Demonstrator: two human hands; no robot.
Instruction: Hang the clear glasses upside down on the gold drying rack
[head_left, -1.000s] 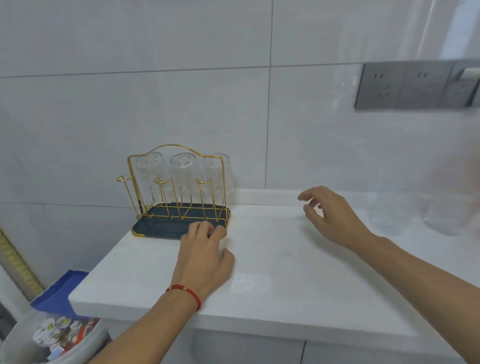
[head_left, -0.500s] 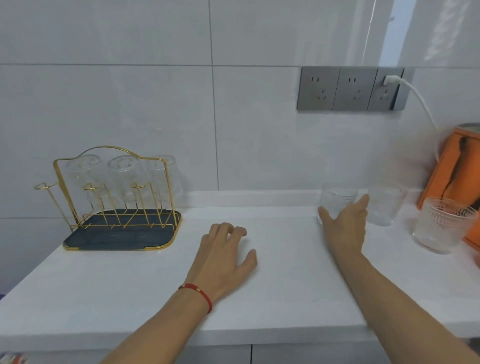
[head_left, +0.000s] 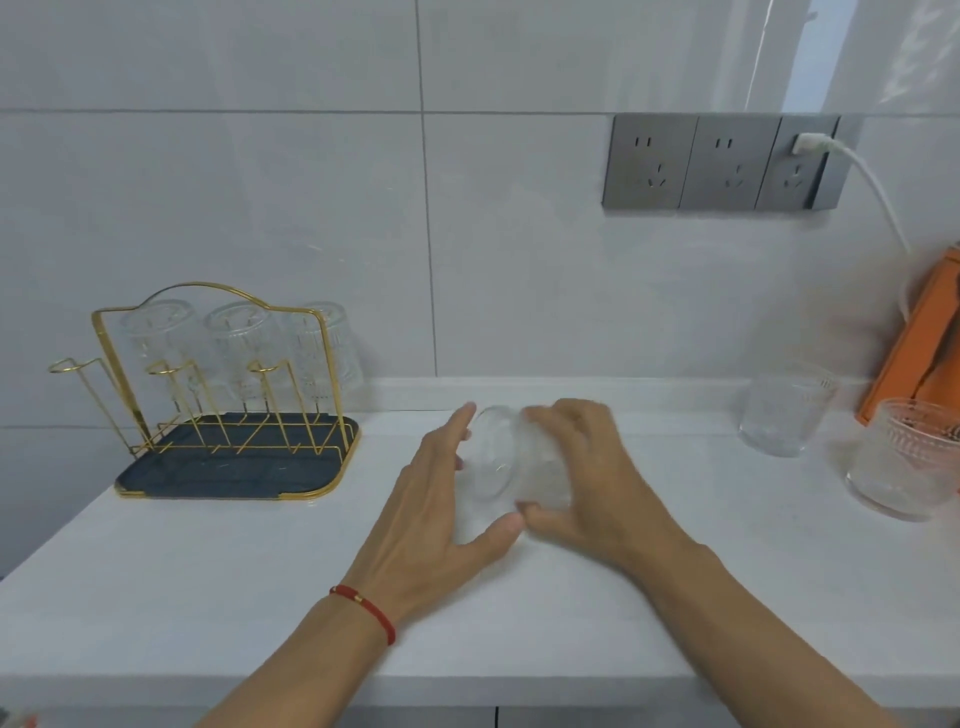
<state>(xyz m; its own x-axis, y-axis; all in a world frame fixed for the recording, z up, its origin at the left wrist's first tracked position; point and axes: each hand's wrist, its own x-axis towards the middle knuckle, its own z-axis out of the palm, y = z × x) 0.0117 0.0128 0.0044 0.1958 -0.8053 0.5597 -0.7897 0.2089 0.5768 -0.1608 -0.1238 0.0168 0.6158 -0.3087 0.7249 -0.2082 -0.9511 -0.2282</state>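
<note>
My right hand (head_left: 597, 478) grips a clear ribbed glass (head_left: 506, 462), tipped on its side above the white counter (head_left: 208, 571), mouth facing left. My left hand (head_left: 441, 519) is spread beside the mouth, thumb and fingertips at the rim. The gold drying rack (head_left: 218, 395) with a dark tray stands at the left against the wall. Three clear glasses (head_left: 236, 348) hang upside down on its back pegs; the front pegs are bare. Two more clear glasses stand upright at the right, one (head_left: 784, 415) near the wall and one (head_left: 909, 457) at the frame edge.
An orange appliance (head_left: 919, 343) stands at the far right behind the glasses. A white cable (head_left: 883, 202) runs down to it from grey wall sockets (head_left: 727, 166). The tiled wall rises just behind the counter.
My right hand closed on the glass near the wall, lifted it, tipped it sideways and carried it left to the counter's middle. My left hand came up off the counter to its rim.
</note>
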